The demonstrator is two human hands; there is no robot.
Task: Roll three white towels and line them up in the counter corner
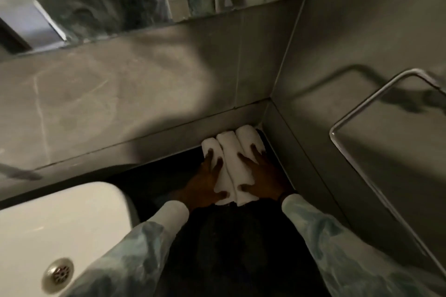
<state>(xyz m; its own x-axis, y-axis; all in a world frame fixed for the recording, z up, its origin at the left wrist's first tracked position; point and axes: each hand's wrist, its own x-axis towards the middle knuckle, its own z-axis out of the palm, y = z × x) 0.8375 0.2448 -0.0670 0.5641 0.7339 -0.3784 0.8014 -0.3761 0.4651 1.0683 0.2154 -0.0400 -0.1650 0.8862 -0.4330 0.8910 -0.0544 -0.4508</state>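
Three rolled white towels lie side by side on the dark counter [154, 183], pushed into the corner where the two grey tiled walls meet. The left towel [209, 146] is partly under my left hand [205, 183], which lies flat with fingers spread and the thumb at the roll's near end. The middle towel [229, 152] shows between both hands. On the right towel [248, 136] rests my right hand [263, 176], fingers spread on top and thumb against the near end of the rolls. Both hands press on the towels rather than grip them.
A white basin [60, 224] with a metal drain [58, 273] sits at the lower left. A metal towel rail [362, 106] sticks out from the right wall. A mirror [108, 7] runs along the back wall above the tiles.
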